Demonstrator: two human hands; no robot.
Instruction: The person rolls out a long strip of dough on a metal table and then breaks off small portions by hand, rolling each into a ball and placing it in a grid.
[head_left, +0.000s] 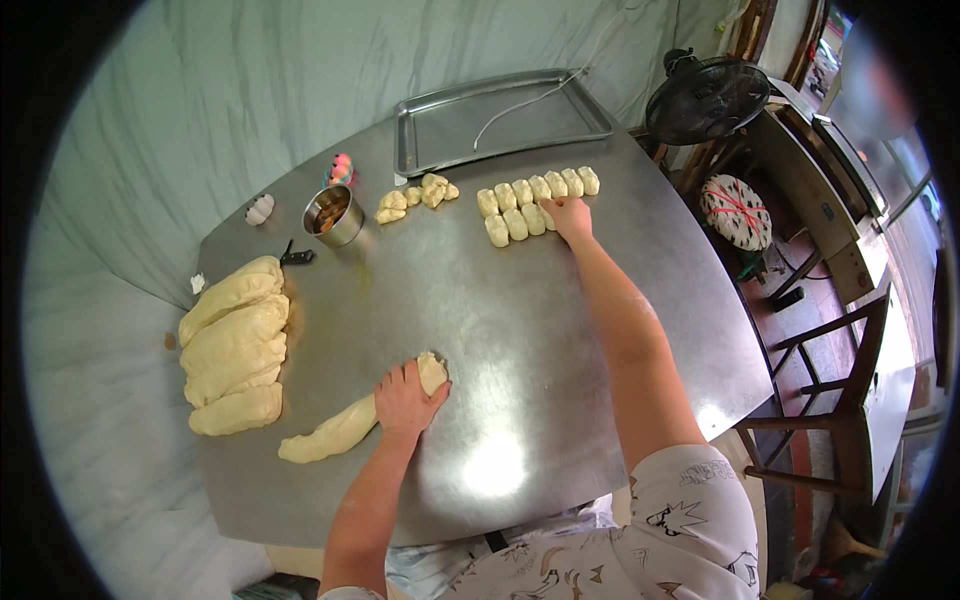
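Your left hand (405, 402) is holding a long dough roll (335, 432) on the metal bench (450, 290), its grip clamped over the roll near the far end. Your right hand (570, 218) is resting at the right end of the nearer row of dough pieces (516, 223); whether its grip is holding one cannot be told.

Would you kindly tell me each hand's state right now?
Left hand: closed over the long dough roll, near its right end.
Right hand: at the nearer row of dough pieces; grip cannot be told.
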